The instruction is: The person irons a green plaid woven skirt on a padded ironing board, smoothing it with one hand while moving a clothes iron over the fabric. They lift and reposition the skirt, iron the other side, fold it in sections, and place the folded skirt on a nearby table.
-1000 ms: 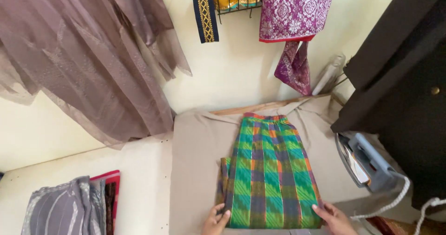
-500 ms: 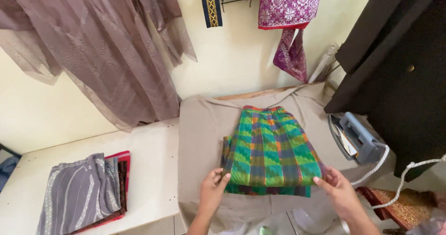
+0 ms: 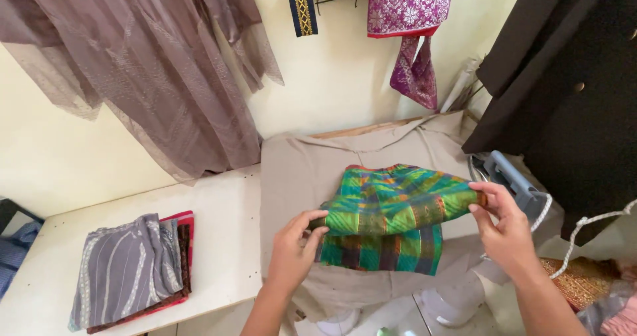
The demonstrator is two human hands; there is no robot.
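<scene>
Head view: the left hand [image 3: 294,243] pinches the near left edge of a green checked cloth [image 3: 391,213]; the right hand [image 3: 505,226] grips its right edge; the cloth is lifted, folded over itself, above the beige ironing board [image 3: 298,170]; an iron [image 3: 511,180] sits just right; a folded grey striped cloth [image 3: 126,269] lies well apart on the white table [image 3: 219,236].

This looks like a small home laundry or tailoring corner set up for pressing clothes. A padded ironing board with a beige cloth cover [image 3: 312,170] stands against a cream wall, with a blue-grey electric iron [image 3: 514,180] and its white braided cord [image 3: 590,233] at one side. A sheer mauve garment [image 3: 152,64] and a magenta patterned cloth [image 3: 408,4] hang above, and a stack of folded grey striped fabrics [image 3: 126,269] lies on the white tabletop [image 3: 219,236].
</scene>
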